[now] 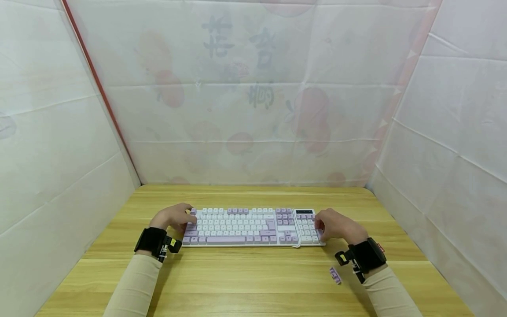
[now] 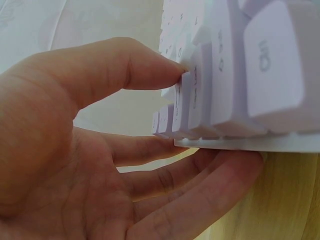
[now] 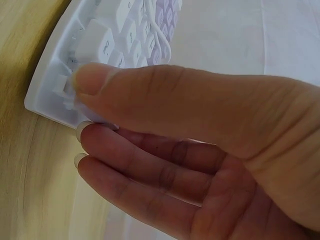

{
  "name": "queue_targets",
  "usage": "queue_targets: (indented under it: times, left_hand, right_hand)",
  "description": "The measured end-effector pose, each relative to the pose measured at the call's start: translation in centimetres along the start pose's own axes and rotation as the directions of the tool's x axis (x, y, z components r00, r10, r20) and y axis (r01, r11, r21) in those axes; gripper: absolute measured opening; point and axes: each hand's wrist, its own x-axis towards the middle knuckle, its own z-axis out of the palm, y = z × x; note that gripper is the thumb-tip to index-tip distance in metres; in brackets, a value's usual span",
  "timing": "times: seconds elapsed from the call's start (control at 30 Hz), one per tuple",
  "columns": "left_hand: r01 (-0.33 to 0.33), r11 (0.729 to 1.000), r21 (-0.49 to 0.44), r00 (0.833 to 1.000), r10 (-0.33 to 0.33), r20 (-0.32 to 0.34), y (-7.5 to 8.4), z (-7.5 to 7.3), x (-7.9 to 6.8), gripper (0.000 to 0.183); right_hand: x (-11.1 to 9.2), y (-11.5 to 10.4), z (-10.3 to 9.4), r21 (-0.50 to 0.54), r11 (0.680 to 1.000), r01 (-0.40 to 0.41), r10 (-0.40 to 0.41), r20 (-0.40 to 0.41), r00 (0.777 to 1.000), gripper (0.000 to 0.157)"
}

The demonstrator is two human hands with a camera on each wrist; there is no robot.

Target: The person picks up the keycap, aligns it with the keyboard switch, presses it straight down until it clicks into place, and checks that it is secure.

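Note:
A white and lilac keyboard (image 1: pixel 237 240) lies across the table, its front edge facing me. My left hand (image 1: pixel 174 216) grips its left end. In the left wrist view the thumb (image 2: pixel 150 67) presses on top by the lilac Caps Lock key (image 2: pixel 200 95), and the other fingers (image 2: pixel 210 185) lie along the edge and underside. My right hand (image 1: pixel 338 225) holds the right end, thumb (image 3: pixel 100 82) over the number pad's front corner and fingers below the edge. Near that thumb a white key post (image 3: pixel 62 85) shows without a keycap. A small lilac piece (image 1: pixel 335 275), like an upturned keycap, lies in front of my right hand.
A white cable (image 1: pixel 296 229) runs over the keyboard beside the number pad. Pale cloth walls (image 1: pixel 253 110) enclose the wooden table (image 1: pixel 245 281) at the back and both sides. Each wrist wears a black strap with a small camera.

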Motion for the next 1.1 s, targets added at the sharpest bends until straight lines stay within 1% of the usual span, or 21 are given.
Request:
queue_targets:
  times: [0.5, 0.73, 1.03, 1.1]
  left_hand:
    - [0.006, 1.0, 0.01, 1.0, -0.006, -0.006, -0.09, 0.0, 0.1, 0.077]
    - [0.006, 1.0, 0.014, 1.0, -0.006, -0.006, -0.14, -0.01, 0.18, 0.077]
    - [0.007, 1.0, 0.006, 1.0, -0.007, -0.004, -0.13, 0.03, 0.22, 0.077]
    - [0.007, 1.0, 0.006, 1.0, -0.007, -0.003, -0.17, 0.03, 0.21, 0.077]
  right_hand:
    - [0.09, 0.02, -0.07, 0.008, 1.0, -0.016, 0.015, 0.012, 1.0, 0.023]
    - [0.19, 0.03, -0.02, 0.017, 0.999, -0.047, 0.047, 0.007, 0.999, 0.022]
    - [0.25, 0.15, 0.1, 0.019, 0.999, -0.036, 0.036, 0.01, 0.999, 0.022]
    - [0.2, 0.22, 0.1, 0.014, 1.0, -0.02, 0.02, 0.011, 1.0, 0.022]
